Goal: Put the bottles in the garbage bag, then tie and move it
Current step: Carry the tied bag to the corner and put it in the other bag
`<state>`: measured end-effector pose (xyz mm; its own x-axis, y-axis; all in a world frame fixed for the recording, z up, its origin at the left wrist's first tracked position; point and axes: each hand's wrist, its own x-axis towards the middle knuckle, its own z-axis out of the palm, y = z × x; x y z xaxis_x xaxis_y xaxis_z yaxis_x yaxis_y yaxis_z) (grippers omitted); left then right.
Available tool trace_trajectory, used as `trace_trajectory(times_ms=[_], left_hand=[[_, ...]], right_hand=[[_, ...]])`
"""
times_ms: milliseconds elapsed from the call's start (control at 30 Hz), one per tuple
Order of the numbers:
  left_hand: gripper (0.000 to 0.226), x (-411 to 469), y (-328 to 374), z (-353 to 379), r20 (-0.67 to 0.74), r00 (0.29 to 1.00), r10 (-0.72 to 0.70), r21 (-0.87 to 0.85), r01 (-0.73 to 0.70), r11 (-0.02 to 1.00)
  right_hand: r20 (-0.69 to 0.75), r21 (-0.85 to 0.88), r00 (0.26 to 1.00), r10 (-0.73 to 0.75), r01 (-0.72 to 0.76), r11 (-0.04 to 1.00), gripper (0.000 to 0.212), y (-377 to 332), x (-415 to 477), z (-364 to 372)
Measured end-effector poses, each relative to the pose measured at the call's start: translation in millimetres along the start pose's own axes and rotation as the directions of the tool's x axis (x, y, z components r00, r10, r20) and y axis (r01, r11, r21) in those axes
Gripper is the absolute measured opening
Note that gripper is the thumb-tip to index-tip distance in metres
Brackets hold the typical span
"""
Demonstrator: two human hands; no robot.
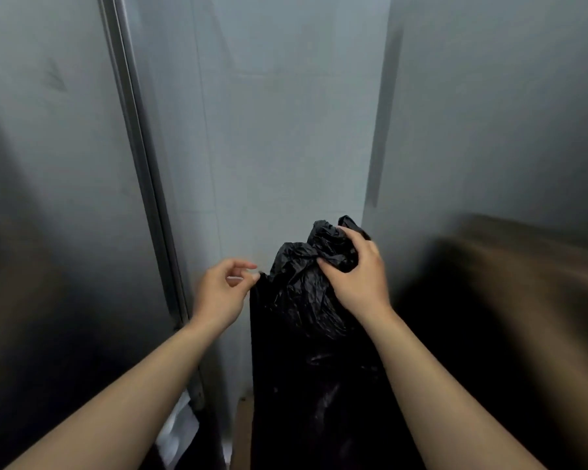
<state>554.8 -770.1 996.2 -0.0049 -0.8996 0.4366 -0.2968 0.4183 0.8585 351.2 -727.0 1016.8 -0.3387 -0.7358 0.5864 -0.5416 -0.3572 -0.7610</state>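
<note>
A tall black garbage bag (306,351) stands upright in front of me, against a pale wall, its top bunched into crumpled folds. My right hand (357,269) grips the gathered top of the bag from the right. My left hand (223,288) is at the bag's upper left edge, thumb and forefinger pinched at a small corner of the plastic, the other fingers loosely curled. No bottles are visible; whatever is inside the bag is hidden.
A pale grey wall (286,147) rises straight ahead. A metal door or panel with a vertical frame strip (143,171) runs along the left. A blurred brown surface (523,283) sits at the right. Something white (180,432) lies low on the floor by the left forearm.
</note>
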Motion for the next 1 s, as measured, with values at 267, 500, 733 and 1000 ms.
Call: trace_trajectory(times_ms=[267, 500, 733, 1000], left_hand=[[0.021, -24, -96, 17, 0.048, 0.987, -0.154, 0.063, 0.15, 0.987], [0.011, -59, -155, 40, 0.187, 0.936, -0.297, 0.177, 0.265, 0.948], [0.026, -85, -169, 37, 0.316, 0.883, -0.347, 0.308, 0.25, 0.918], [0.05, -77, -129, 27, 0.385, 0.89, -0.246, 0.456, 0.049, 0.889]], right_hand=[[0.059, -0.134, 0.986, 0.159, -0.15, 0.98, 0.056, 80, -38, 36], [0.225, -0.3, 0.859, 0.46, -0.388, 0.872, 0.07, 146, -77, 62], [0.284, -0.527, 0.709, 0.646, -0.447, 0.723, 0.087, 156, -101, 72], [0.203, -0.676, 0.698, 0.686, -0.407, 0.614, 0.091, 116, -80, 48]])
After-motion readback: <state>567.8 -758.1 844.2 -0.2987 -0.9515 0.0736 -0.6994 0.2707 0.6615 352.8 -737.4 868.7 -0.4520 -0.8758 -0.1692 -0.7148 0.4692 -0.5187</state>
